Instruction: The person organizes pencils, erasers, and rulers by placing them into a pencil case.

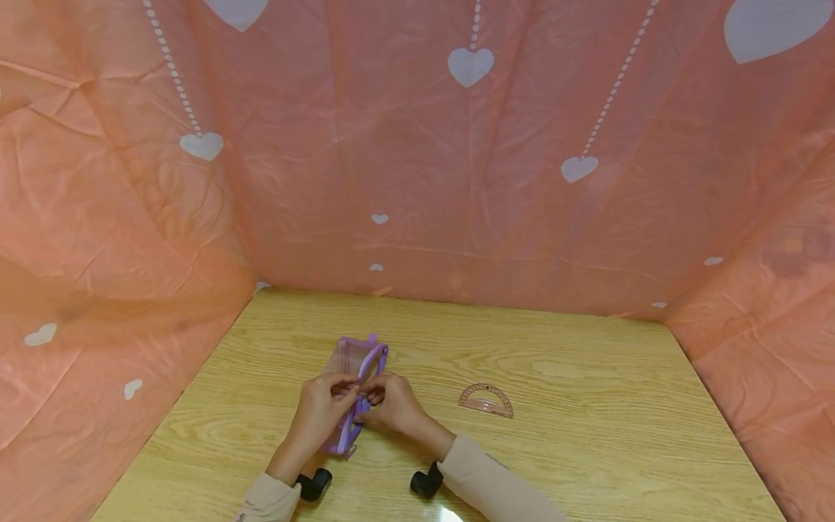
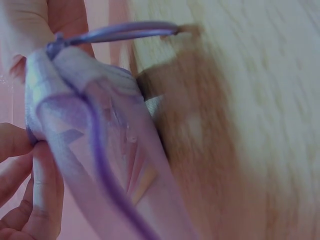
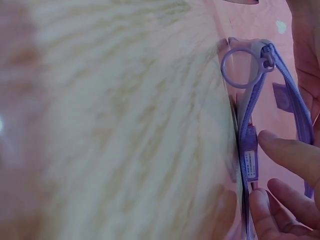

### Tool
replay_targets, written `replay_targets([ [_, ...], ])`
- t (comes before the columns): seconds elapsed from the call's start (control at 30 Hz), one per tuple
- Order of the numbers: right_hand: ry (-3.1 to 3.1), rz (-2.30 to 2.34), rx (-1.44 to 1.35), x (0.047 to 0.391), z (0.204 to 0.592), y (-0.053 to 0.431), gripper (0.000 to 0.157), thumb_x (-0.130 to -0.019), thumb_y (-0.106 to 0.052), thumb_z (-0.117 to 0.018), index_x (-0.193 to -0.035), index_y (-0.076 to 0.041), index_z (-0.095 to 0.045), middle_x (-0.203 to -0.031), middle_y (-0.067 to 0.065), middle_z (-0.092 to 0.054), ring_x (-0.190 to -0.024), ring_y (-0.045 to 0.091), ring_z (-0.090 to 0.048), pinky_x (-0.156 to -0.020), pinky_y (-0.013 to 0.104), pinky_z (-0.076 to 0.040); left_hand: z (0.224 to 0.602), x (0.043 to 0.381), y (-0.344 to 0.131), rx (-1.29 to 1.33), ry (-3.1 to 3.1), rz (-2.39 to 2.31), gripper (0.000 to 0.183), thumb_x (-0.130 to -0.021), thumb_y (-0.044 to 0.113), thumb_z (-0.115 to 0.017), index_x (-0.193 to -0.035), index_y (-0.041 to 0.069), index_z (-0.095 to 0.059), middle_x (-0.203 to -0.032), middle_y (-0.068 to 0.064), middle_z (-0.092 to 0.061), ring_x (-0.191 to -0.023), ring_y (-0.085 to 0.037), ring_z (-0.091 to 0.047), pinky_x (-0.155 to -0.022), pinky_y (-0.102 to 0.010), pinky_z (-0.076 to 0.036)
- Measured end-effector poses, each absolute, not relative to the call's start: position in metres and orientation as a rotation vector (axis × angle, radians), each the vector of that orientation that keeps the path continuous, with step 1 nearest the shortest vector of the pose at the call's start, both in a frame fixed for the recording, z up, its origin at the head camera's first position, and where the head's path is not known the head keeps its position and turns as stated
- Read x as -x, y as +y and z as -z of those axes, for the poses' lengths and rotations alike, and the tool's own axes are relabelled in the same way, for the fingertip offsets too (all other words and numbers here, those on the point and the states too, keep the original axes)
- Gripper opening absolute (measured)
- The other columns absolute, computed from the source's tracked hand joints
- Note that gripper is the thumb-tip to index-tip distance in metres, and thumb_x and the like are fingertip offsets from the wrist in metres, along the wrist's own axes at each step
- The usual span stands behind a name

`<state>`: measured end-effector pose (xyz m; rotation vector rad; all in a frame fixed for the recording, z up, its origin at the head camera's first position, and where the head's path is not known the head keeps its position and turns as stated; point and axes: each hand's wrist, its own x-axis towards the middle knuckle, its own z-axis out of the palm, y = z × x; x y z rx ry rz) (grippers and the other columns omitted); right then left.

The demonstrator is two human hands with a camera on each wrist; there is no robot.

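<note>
A see-through pencil case (image 1: 352,351) with purple trim and a zip lies on the left half of the table, its zip undone and its mouth parted. My left hand (image 1: 322,402) pinches one edge of the mouth. My right hand (image 1: 396,406) holds the opposite edge, its fingertips close to the left hand's. A purple piece with a barcode label (image 3: 251,159) shows at the mouth beside the right fingertips. From the zip end hangs a purple ring pull (image 3: 241,67). Slim pink and yellowish items (image 2: 137,172) show through the side.
A clear pinkish protractor (image 1: 485,401) lies flat on the wooden table (image 1: 587,377), right of the hands. Two black fittings (image 1: 315,484) sit by the wrists. Orange cloth (image 1: 417,181) with white hearts hangs around the back and sides.
</note>
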<state>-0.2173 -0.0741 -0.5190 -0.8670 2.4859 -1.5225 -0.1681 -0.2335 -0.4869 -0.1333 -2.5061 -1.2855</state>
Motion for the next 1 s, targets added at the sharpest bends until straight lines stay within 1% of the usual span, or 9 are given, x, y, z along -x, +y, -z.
replay_targets([
  [0.17, 2.486, 1.534, 0.863, 0.216, 0.518, -0.071, 0.038, -0.067, -0.008, -0.093, -0.098, 0.003, -0.074, -0.088, 0.01, -0.067, -0.074, 0.012, -0.065, -0.065, 0.016, -0.053, 0.487, 0.168, -0.234, 0.131, -2.499, 1.31, 0.011, -0.082, -0.005, -0.077, -0.093, -0.002, -0.076, -0.079, -0.006, -0.072, -0.069, -0.016, -0.069, -0.061, -0.022, -0.056],
  [0.27, 2.473, 1.557, 0.848, 0.216, 0.519, -0.068, 0.038, -0.066, -0.007, -0.093, -0.098, 0.004, -0.074, -0.088, 0.01, -0.067, -0.073, 0.012, -0.065, -0.065, 0.017, -0.053, 0.487, 0.168, -0.234, 0.131, -2.497, 1.322, 0.012, -0.082, -0.005, -0.077, -0.094, -0.003, -0.076, -0.079, -0.006, -0.072, -0.07, -0.016, -0.069, -0.061, -0.021, -0.056],
  [0.33, 2.456, 1.577, 0.824, 0.216, 0.519, -0.067, 0.037, -0.067, -0.006, -0.093, -0.097, 0.005, -0.074, -0.088, 0.009, -0.067, -0.073, 0.012, -0.064, -0.065, 0.017, -0.053, 0.487, 0.168, -0.234, 0.13, -2.5, 1.324, 0.012, -0.083, -0.006, -0.076, -0.094, -0.003, -0.076, -0.08, -0.006, -0.072, -0.07, -0.016, -0.069, -0.061, -0.021, -0.056],
  [0.5, 2.426, 1.631, 0.807, 0.218, 0.52, -0.062, 0.032, -0.068, 0.0, -0.09, -0.094, 0.007, -0.074, -0.088, 0.012, -0.067, -0.074, 0.018, -0.065, -0.066, 0.017, -0.054, 0.486, 0.168, -0.233, 0.118, -2.51, 1.326, 0.012, -0.083, -0.005, -0.076, -0.094, -0.003, -0.076, -0.079, -0.006, -0.072, -0.07, -0.016, -0.068, -0.061, -0.021, -0.056],
  [0.7, 2.391, 1.674, 0.756, 0.221, 0.522, -0.054, 0.032, -0.068, 0.003, -0.089, -0.095, 0.008, -0.072, -0.086, 0.014, -0.069, -0.072, 0.015, -0.065, -0.065, 0.019, -0.054, 0.487, 0.168, -0.233, 0.112, -2.503, 1.333, 0.011, -0.083, -0.005, -0.076, -0.094, -0.004, -0.076, -0.078, -0.006, -0.071, -0.07, -0.016, -0.068, -0.061, -0.021, -0.056],
  [1.0, 2.369, 1.717, 0.684, 0.224, 0.522, -0.044, 0.034, -0.068, 0.004, -0.088, -0.097, 0.01, -0.072, -0.086, 0.016, -0.07, -0.072, 0.015, -0.064, -0.065, 0.02, -0.054, 0.486, 0.168, -0.232, 0.107, -2.501, 1.338, 0.012, -0.082, -0.004, -0.077, -0.093, -0.004, -0.076, -0.077, -0.006, -0.071, -0.068, -0.016, -0.067, -0.06, -0.022, -0.056],
])
